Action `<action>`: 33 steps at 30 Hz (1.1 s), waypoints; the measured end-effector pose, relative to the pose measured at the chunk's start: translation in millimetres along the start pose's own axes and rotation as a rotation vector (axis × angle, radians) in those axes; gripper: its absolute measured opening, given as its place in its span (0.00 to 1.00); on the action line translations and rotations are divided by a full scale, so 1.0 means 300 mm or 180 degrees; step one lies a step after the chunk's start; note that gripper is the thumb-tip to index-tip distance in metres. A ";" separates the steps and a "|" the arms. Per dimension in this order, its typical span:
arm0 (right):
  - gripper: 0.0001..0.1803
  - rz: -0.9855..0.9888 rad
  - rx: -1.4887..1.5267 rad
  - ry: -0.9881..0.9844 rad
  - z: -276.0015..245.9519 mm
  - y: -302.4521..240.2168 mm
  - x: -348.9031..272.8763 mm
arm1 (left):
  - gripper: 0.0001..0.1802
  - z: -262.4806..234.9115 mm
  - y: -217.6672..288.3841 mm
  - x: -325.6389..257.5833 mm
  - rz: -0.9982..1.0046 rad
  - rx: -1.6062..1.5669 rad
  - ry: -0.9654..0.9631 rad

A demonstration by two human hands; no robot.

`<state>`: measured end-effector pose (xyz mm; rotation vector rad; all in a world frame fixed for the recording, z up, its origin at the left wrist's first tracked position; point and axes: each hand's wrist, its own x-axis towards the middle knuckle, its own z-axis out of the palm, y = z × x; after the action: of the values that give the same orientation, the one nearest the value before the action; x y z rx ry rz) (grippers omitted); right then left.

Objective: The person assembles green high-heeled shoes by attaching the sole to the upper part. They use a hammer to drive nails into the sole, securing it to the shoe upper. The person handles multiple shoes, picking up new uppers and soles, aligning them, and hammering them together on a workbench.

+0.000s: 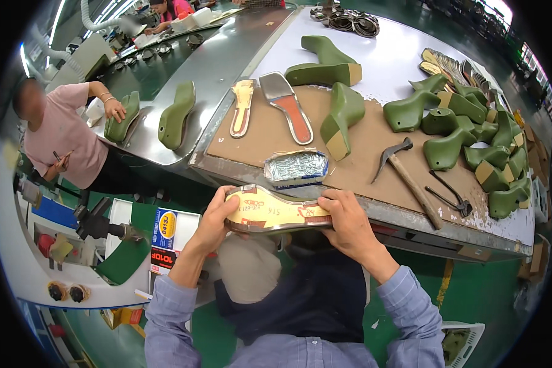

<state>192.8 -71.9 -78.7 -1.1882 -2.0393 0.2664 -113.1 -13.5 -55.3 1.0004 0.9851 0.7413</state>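
Between my two hands I hold a green shoe last with a yellow and brown insole (278, 211) on its underside, sole facing up. My left hand (212, 219) grips one end, and my right hand (349, 226) closes on the other. Just beyond it, at the bench edge, stands an open box of small metal nails (296, 168). Farther back on the brown board lie a yellow-topped insole (242, 108) and a grey and red insole (286, 107). To the right rest a hammer (411, 184) with a wooden handle and a pair of pincers (449, 194).
Green shoe lasts (448, 144) are heaped at the right, with a row of insoles (448, 66) behind them. A metal conveyor table (227, 73) carries lasts on the left, where a co-worker (67, 135) touches one. A machine (98, 224) stands at lower left, a white crate (469, 337) at lower right.
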 end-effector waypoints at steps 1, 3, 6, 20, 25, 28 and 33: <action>0.34 0.0005 0.0018 0.0018 0.001 0.002 0.001 | 0.22 0.004 0.008 0.003 -0.0044 0.0042 0.0052; 0.34 0.0012 0.0058 0.0053 0.008 0.002 0.000 | 0.21 0.008 0.000 0.007 -0.0022 0.0031 0.0151; 0.34 0.0026 0.0016 0.0068 0.010 -0.010 0.005 | 0.20 0.004 -0.028 0.024 0.0111 -0.0095 0.0274; 0.39 0.0032 -0.0267 -0.0069 -0.027 -0.061 0.018 | 0.22 -0.043 -0.068 0.037 0.0300 -0.0048 0.0211; 0.36 0.0377 -0.0406 -0.0264 -0.023 -0.059 0.018 | 0.23 0.041 -0.004 0.023 0.0162 -0.0230 0.0397; 0.34 0.0423 -0.0294 -0.0266 -0.038 -0.042 0.028 | 0.26 0.061 0.002 0.032 0.0370 -0.0196 0.0473; 0.34 0.0372 -0.0071 0.0263 -0.041 -0.034 0.015 | 0.45 0.102 0.077 0.022 0.0874 -0.0485 0.0214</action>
<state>193.4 -76.0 -62.6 -1.3129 -1.9094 0.2476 -83.9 -9.5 -29.7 0.9927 0.8431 1.0680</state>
